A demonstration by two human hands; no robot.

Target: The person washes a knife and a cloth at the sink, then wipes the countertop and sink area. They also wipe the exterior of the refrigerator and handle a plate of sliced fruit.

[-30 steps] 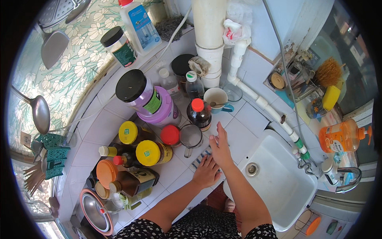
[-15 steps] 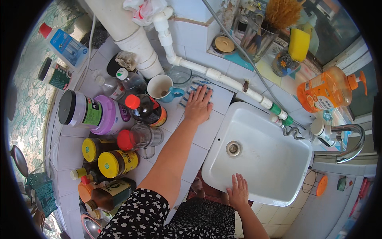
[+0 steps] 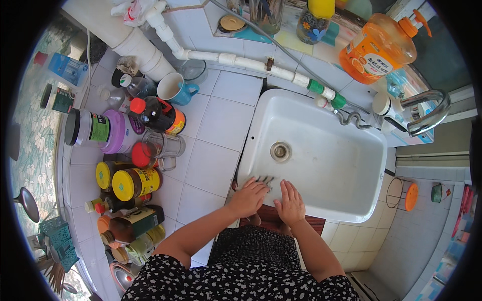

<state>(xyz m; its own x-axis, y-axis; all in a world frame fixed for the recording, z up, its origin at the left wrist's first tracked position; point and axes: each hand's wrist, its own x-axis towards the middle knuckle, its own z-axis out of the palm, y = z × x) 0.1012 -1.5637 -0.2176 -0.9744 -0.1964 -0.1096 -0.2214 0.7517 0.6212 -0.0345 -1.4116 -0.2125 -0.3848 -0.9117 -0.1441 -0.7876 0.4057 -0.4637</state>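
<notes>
My left hand [image 3: 248,197] is at the near left corner of the white sink [image 3: 326,155]. It holds a striped cloth [image 3: 266,181], bunched and mostly covered by the fingers. Just to its right, my right hand [image 3: 290,202] hovers by the sink's near rim, fingers stretched out and holding nothing. A round metal drain [image 3: 280,151] lies a little beyond both hands. Left of the sink, the tiled counter [image 3: 218,123] carries a glass mug [image 3: 170,145] and a blue-and-white mug [image 3: 176,89].
Bottles and jars crowd the counter's left side, among them a dark red-capped bottle [image 3: 159,114] and a yellow-lidded jar [image 3: 135,183]. White pipes [image 3: 228,59] run behind the sink. An orange soap pump bottle [image 3: 376,47] and a curved metal tap [image 3: 439,111] stand at the right.
My left hand has come back from the far counter beside the blue mug to the sink's near left corner, bringing the cloth. My right hand has shifted slightly left and nearer. The view has shifted.
</notes>
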